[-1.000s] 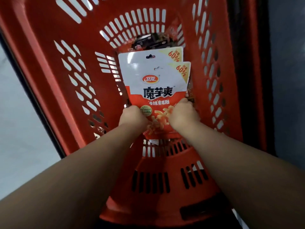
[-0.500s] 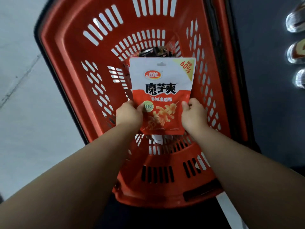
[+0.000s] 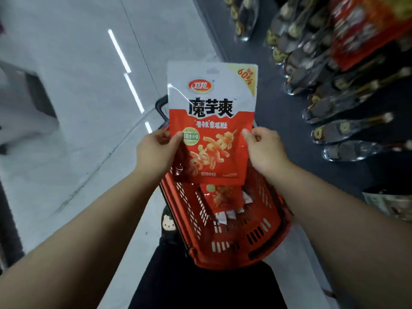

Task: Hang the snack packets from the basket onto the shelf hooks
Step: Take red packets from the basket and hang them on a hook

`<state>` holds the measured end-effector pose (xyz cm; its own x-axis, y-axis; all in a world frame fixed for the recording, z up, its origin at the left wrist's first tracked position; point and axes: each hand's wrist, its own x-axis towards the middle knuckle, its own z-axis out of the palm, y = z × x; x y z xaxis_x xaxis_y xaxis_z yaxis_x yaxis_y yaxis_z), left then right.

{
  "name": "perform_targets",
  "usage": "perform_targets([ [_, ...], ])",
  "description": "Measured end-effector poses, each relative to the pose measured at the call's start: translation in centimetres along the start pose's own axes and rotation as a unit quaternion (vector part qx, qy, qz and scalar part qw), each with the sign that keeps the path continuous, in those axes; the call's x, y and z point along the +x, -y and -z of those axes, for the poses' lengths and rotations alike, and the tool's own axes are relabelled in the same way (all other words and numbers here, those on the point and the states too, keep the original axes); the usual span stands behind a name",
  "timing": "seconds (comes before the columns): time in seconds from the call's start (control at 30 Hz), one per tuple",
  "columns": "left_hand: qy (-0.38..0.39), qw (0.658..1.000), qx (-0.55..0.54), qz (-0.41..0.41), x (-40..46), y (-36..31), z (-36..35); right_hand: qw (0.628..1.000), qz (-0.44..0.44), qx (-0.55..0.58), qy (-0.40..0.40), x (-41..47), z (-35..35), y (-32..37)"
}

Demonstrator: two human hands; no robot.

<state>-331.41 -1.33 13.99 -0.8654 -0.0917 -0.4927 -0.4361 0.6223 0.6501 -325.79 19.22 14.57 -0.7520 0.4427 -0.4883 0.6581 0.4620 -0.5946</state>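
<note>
Snack packet [image 3: 211, 121]: held upright above the red basket [image 3: 234, 248], printed front facing the camera. Long axis runs near-vertical in the view, with a slight lean; the white header with its hang hole points up and away from the person, the red lower edge points down toward the basket.

Left hand [image 3: 156, 150]: grips the packet's left edge at mid-height, thumb on the front face, fingers curled behind.

Right hand [image 3: 265, 148]: grips the packet's right edge at about the same height, thumb on the front, fingers curled behind.

A further red packet edge shows just behind the held one at lower left; whether more than one packet is gripped cannot be told.

Basket: stands on the pale floor [image 3: 78, 108] below the hands. More packets [image 3: 223, 197] of the same print lie inside it.

Shelf [image 3: 334, 74]: to the right, blurred, carrying hanging clear-wrapped goods. The held packet is apart from it
</note>
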Motion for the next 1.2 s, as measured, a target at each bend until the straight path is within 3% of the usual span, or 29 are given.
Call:
perform_targets([
  [0.33,0.062,0.969,-0.112,-0.209,-11.7,-21.4,17.0,0.966,0.096,0.171,-0.169,-14.2,20.0,16.7],
  [0.63,0.059,0.872,-0.111,-0.472,-25.8,-39.8,27.8,0.873,0.204,0.21,-0.391,-31.2,38.1,26.3],
  [0.83,0.101,0.801,-0.115,-0.578,-33.9,-47.3,26.9,0.818,0.189,0.216,-0.498,-40.1,45.2,25.2],
  [1.2,0.204,0.697,-0.11,-0.679,-48.3,-55.3,17.8,0.728,0.101,0.18,-0.654,-52.3,53.6,17.3],
])
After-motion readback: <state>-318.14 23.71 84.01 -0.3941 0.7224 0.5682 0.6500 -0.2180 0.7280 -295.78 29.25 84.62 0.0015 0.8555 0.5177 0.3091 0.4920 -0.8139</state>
